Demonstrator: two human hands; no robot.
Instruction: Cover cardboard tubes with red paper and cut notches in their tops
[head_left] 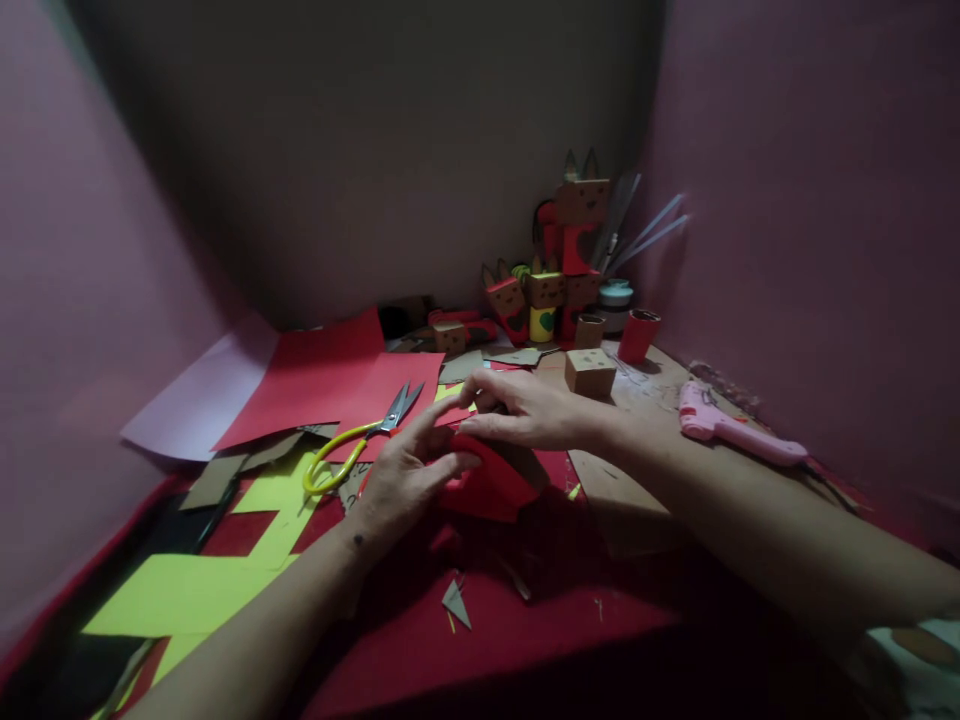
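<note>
Both my hands meet over a piece of red paper (491, 485) in the middle of the table. My left hand (409, 460) has its thumb lying on the paper's near side and its fingers curled at the far edge. From the right, my right hand (517, 408) reaches over with bent fingers pressing at the paper's top edge; its fingertips partly overlap my left hand. Just left of my left hand lie open scissors (367, 435) with yellow handles, blades pointing away. Whatever sits beneath my fingers is hidden.
Red sheets (322, 380) and yellow paper strips (187, 595) cover the left side. A pink glue gun (739, 428) lies at the right by the wall. Cardboard animal figures (546, 290), a cardboard cube (590, 373) and a red tube (639, 335) stand behind. A small cardboard scrap (456, 604) lies in front.
</note>
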